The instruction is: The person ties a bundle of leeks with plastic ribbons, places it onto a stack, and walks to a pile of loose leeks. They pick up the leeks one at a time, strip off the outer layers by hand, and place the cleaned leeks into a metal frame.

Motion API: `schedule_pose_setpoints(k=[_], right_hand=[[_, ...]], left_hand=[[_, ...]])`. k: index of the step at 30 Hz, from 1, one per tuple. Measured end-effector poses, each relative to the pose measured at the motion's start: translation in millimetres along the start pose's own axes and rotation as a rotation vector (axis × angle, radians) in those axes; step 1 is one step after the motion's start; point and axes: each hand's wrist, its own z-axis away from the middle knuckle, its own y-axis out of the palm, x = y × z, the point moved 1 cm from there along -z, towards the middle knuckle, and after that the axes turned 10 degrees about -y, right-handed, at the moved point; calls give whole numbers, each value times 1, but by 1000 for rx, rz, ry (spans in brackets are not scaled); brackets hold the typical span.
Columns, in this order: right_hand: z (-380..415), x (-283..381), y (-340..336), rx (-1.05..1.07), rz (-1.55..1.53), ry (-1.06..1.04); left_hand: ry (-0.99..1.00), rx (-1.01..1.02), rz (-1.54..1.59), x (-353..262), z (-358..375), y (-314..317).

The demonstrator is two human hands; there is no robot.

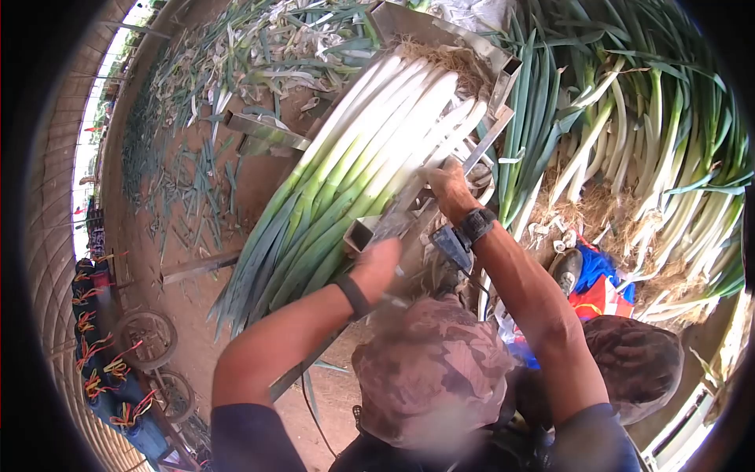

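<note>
A thick bundle of leeks lies in a metal rack, white stalks and roots toward the top, green leaves hanging to the lower left. My right hand, with a dark watch on the wrist, is at the rack's right side by the white stalks. Its fingers are curled closed, and what they hold is hidden. My left hand is blurred beside the open end of a square metal tube, and its fingers cannot be made out. A dark box-shaped device with a cable sits just below my right wrist.
More leeks are piled on the right. Leaf scraps litter the ground at upper left. A camouflage cap fills the lower middle, another dark cap beside it. A wheeled frame stands at left.
</note>
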Motion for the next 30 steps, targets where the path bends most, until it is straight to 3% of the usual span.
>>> schedule_pose_setpoints(k=[1,3,5,6,7,9,11,12,14,17,18,21,27,30], right_hand=[[-2,1,-2,0,-1,0],[-6,8,-7,99,284,18],[4,16,-15,51,144,-16],[6,19,-21,8,359,-123],[16,24,-26,-74,430,-367],[13,40,-24,-131,808,-667],[9,70,5,14,1046,-932],[-2,79,24,160,1128,-1005],[-32,73,57,335,1281,-1005],[-66,51,60,497,1530,-922],[-64,50,57,494,1565,-932],[-60,41,49,456,1601,-1058],[-73,33,54,435,1659,-1050],[-64,29,53,374,1547,-1161]], left_hand=[[0,0,-1,-1,-4,11],[-25,-42,203,4,3,10],[38,-29,238,24,32,-13],[115,-8,280,34,53,-35],[104,3,287,48,70,-56],[-85,-75,637,87,85,-87],[-99,-591,417,130,60,-71],[-107,-589,413,140,42,-66],[-373,-542,377,157,16,-51],[-337,-446,404,133,-7,-15],[-304,-323,514,130,0,-22],[-240,-362,479,124,14,-16],[-216,-314,500,131,-2,-24],[-284,-259,497,116,-2,-30]])
